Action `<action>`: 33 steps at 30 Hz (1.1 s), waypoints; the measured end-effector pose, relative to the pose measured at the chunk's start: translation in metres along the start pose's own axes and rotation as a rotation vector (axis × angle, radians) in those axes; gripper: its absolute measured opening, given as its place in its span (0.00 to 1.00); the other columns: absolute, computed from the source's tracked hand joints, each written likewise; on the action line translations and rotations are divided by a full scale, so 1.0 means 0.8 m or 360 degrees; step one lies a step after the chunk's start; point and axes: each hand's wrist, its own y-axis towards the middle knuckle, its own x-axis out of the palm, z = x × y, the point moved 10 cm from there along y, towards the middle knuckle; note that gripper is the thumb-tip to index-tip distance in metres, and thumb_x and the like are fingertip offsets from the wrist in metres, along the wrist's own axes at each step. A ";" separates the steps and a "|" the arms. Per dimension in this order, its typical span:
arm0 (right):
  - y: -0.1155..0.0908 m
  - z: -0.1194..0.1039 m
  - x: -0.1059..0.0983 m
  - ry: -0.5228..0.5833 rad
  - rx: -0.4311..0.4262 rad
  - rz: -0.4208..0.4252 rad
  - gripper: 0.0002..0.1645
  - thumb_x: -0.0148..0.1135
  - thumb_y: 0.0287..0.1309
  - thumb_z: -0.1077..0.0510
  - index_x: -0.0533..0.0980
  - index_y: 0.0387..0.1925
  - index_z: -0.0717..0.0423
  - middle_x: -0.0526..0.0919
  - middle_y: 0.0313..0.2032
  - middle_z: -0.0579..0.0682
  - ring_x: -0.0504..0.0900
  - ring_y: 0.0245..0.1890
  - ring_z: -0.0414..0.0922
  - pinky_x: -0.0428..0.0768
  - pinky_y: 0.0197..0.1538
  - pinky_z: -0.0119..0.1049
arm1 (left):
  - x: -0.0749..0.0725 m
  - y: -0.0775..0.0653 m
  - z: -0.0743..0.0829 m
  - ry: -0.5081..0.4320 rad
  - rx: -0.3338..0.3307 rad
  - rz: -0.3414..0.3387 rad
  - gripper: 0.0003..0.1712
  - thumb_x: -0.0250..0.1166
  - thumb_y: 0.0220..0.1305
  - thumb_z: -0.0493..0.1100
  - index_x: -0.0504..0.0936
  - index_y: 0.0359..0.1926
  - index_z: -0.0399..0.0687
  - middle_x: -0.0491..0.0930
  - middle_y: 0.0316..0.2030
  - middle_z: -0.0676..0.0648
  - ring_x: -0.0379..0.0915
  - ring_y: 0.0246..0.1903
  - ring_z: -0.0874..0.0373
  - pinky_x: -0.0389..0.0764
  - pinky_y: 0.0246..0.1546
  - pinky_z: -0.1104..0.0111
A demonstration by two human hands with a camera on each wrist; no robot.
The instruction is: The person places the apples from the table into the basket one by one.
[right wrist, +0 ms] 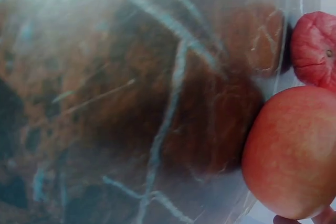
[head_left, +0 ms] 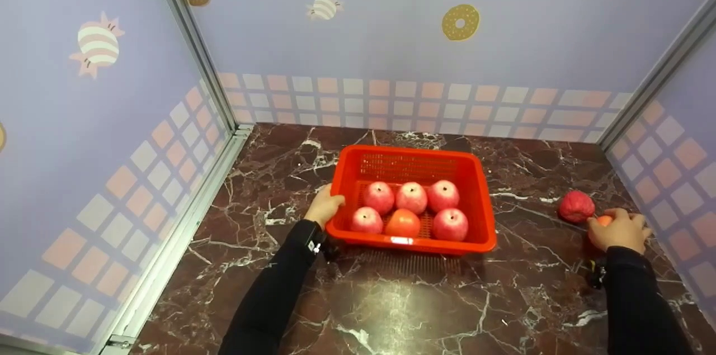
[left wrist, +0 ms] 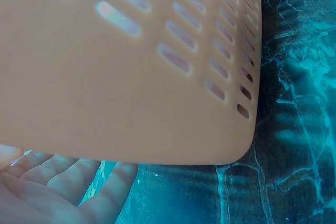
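Observation:
My left hand (head_left: 324,207) holds the left side of a red plastic basket (head_left: 484,209), thumb over the rim and fingers outside; the left wrist view shows them by the slotted wall (left wrist: 131,98). Inside lie several pink-red apples (head_left: 412,198) and one smooth orange-red fruit (head_left: 403,224), perhaps a tomato. Far to the right, my right hand (head_left: 622,232) grips another orange-red round fruit (right wrist: 291,153), mostly covered by the hand in the head view. Just beyond that fruit sits a wrinkled red fruit (head_left: 576,207), which my right hand does not hold.
Everything stands on a dark brown marbled tabletop (head_left: 425,299). Patterned lilac panels (head_left: 391,47) enclose the back and both sides, and the right panel (head_left: 677,204) is close to my right hand. A metal strip (head_left: 184,243) runs along the left edge.

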 end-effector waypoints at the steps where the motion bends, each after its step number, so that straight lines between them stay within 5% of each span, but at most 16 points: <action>1: -0.001 0.003 0.002 -0.0007 0.0000 -0.0007 0.43 0.52 0.68 0.39 0.60 0.68 0.70 0.49 0.67 0.84 0.50 0.65 0.81 0.66 0.52 0.74 | 0.000 0.000 0.001 0.0014 0.0010 0.0001 0.30 0.54 0.48 0.27 0.75 0.57 0.27 0.79 0.52 0.30 0.74 0.40 0.52 0.78 0.42 0.63; 10: -0.004 0.020 0.012 -0.0090 0.0025 0.0001 0.54 0.54 0.65 0.29 0.55 0.70 0.69 0.52 0.64 0.87 0.54 0.63 0.86 0.69 0.52 0.75 | 0.000 -0.001 -0.003 -0.0028 -0.0036 0.0000 0.32 0.54 0.50 0.27 0.74 0.60 0.28 0.78 0.55 0.30 0.76 0.46 0.46 0.79 0.47 0.59; 17: -0.008 0.021 0.009 -0.0103 0.0067 0.0064 0.50 0.53 0.67 0.35 0.53 0.69 0.70 0.52 0.62 0.88 0.55 0.63 0.87 0.68 0.53 0.77 | 0.003 0.002 -0.005 -0.0065 -0.0061 -0.0011 0.31 0.53 0.53 0.26 0.72 0.62 0.26 0.77 0.54 0.32 0.76 0.49 0.42 0.79 0.54 0.49; 33: -0.006 0.027 0.008 -0.0045 0.0084 0.0120 0.46 0.54 0.65 0.38 0.56 0.67 0.70 0.54 0.61 0.87 0.57 0.61 0.86 0.67 0.52 0.73 | 0.001 -0.002 -0.004 -0.0063 -0.0064 -0.0005 0.32 0.53 0.50 0.27 0.74 0.60 0.28 0.78 0.55 0.30 0.74 0.42 0.51 0.76 0.41 0.65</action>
